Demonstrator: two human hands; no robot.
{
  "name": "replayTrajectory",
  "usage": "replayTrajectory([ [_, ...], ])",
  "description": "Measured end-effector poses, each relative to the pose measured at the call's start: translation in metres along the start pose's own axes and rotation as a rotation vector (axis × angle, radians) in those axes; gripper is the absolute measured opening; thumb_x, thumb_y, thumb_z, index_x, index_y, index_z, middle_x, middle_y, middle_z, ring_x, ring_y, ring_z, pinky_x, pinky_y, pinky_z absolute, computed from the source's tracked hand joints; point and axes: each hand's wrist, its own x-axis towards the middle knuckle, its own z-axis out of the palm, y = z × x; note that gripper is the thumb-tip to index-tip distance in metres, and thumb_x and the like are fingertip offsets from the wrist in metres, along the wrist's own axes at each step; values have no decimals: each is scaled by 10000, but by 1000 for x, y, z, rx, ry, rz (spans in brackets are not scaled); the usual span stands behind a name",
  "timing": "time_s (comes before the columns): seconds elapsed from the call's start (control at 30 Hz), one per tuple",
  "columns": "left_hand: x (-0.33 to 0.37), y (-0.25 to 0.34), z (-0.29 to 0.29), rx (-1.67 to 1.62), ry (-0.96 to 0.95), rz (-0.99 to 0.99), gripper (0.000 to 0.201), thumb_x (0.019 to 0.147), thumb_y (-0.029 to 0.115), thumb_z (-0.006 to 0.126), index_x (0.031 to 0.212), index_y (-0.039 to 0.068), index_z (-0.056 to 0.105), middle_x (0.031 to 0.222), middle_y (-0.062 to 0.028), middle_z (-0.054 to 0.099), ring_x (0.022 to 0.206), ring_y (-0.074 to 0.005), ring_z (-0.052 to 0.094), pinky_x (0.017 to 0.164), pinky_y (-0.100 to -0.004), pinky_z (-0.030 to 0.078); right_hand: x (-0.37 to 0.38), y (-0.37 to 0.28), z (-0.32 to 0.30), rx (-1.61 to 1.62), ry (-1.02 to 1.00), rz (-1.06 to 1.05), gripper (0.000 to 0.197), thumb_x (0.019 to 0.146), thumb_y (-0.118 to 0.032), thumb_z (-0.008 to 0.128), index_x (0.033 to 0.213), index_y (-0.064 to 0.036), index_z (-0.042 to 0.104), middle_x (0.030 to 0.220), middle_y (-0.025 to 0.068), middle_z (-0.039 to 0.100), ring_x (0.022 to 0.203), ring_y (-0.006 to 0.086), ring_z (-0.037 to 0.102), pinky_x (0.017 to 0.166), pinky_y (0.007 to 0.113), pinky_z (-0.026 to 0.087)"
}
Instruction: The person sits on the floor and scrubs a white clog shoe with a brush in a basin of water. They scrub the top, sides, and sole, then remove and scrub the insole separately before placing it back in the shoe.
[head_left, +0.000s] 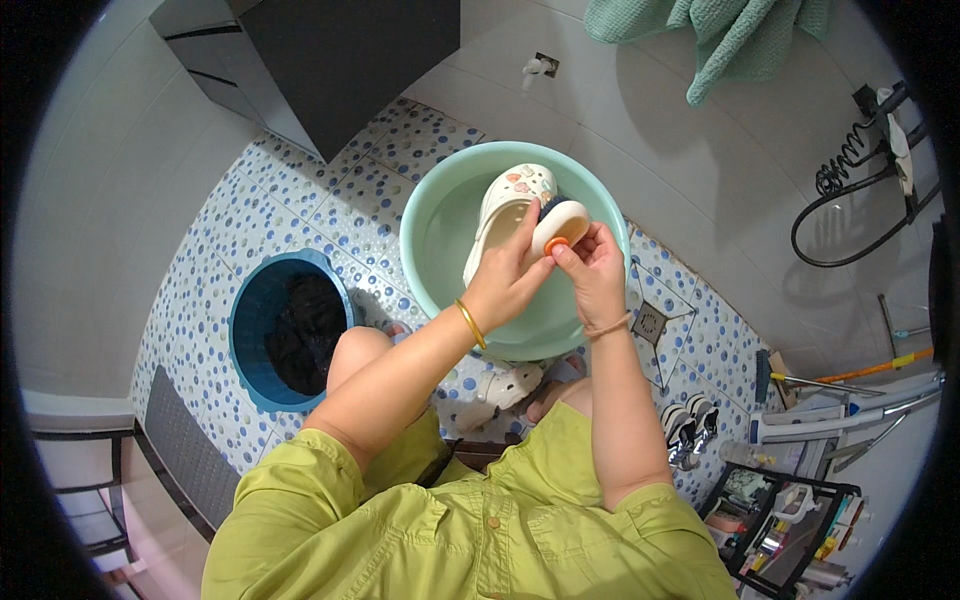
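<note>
Over the pale green basin (424, 290) of water, my two hands meet at a small rounded white brush (570, 217) with dark bristles and an orange part on its back. My right hand (600, 272) grips it, thumb pressed against the orange part. The index finger and thumb of my left hand (508, 282) close on its left side; the other fingers are hidden. Behind the left hand a cream clog (515, 185) with small coloured charms on its toe lies inside the basin, its opening facing me. Whether hidden fingers touch the clog, I cannot tell.
A blue tub (243, 335) holding dark cloth stands at the left. Light-coloured clogs (512, 385) are below the basin. On the right are a floor drain (649, 322), dark striped shoes (688, 430) and a black rack (790, 530) of bottles. A dark cabinet (330, 60) juts out at upper left.
</note>
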Motion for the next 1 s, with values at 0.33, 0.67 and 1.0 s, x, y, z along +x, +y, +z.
replayTrajectory([
  [0.33,2,-2,-4,-7,9,259,686,805,138,537,1379,1,188,1260,-245,440,1167,-346,449,968,-342,337,-11,-15,11,-70,16,-207,380,723,-58,705,1016,-4,469,958,73,549,864,135,553,776,265,465],
  [0.67,4,-1,-6,-36,-39,354,774,760,107,527,1403,25,104,1346,-226,345,1196,-328,424,990,-344,316,-18,-21,13,-352,26,-572,428,677,-39,735,1025,-7,488,1036,110,541,895,176,561,781,286,479],
  [1.0,4,-10,-6,-78,-94,309,607,809,191,516,1328,-28,291,1453,-217,-14,1290,-273,286,1032,-340,233,-19,-25,17,-513,100,-718,410,634,-22,742,970,-20,507,958,130,572,832,221,571,741,297,474],
])
